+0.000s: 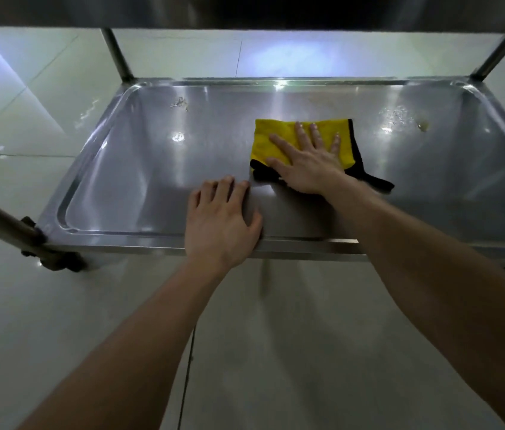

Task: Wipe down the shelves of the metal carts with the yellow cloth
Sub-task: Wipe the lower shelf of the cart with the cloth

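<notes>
Your right hand (308,162) lies flat, fingers spread, pressing the yellow cloth (279,141) onto the cart's lower shelf (139,169), a little right of the shelf's centre. The cloth's black edge (375,181) trails out beside your wrist. Your left hand (221,220) rests open, palm down, on the shelf's near rim, gripping nothing. Smears (179,103) mark the shelf's far left; droplets and a stain (421,125) sit at its far right. Posts (117,54) rise from the shelf's far corners to an upper shelf (245,10). Glossy pale floor tiles (43,88) surround the shelf.
</notes>
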A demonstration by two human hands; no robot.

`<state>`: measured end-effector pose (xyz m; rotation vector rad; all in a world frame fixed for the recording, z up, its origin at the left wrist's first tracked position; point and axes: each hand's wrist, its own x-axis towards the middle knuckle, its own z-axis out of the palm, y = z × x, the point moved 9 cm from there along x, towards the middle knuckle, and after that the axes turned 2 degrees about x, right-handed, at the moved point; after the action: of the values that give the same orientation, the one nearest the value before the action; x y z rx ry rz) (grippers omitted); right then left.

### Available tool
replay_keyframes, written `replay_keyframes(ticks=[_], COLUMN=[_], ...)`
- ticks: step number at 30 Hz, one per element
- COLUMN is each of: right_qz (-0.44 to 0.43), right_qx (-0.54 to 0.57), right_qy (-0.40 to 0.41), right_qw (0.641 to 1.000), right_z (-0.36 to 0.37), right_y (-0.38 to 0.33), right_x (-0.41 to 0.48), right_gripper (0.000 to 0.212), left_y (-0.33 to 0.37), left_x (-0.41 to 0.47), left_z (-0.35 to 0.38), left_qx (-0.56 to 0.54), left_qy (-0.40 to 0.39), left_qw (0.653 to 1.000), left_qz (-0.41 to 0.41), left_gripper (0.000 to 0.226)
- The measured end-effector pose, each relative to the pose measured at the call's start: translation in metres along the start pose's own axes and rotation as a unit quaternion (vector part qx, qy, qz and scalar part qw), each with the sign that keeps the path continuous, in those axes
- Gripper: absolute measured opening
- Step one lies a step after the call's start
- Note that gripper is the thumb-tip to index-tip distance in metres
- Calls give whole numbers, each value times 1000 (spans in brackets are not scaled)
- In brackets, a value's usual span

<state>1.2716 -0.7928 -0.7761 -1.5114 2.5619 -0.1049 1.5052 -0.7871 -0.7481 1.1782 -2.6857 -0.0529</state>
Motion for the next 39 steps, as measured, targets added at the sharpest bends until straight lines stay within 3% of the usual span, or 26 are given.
replay_keyframes(ticks=[8,15,24,30,35,39], right_qz=[-15,17,3,19,91,87], right_qx=[22,33,23,28,31,37], right_qy=[12,-8,-33,-40,-21,-23], right_qw=[1000,999,999,999,995,995], right_z=[10,14,6,-8,-23,-22], right_y=[-7,11,16,111,229,244], right_x=[-90,-148,-156,-183,-212,-209], right_gripper=[77,77,68,80,69,73], left_y=[4,9,7,4,31,115], left_x=[-4,-1,-1,1,11,19], left_z=[-6,4,0,0,-14,-9], left_qx=[-12,7,-15,-2,24,10], left_qy=[16,-26,-10,-22,-22,-11], left_qw=[1000,999,999,1000,999,999], left_qz=[10,44,40,21,-25,52], left_gripper=[58,86,58,65,78,72])
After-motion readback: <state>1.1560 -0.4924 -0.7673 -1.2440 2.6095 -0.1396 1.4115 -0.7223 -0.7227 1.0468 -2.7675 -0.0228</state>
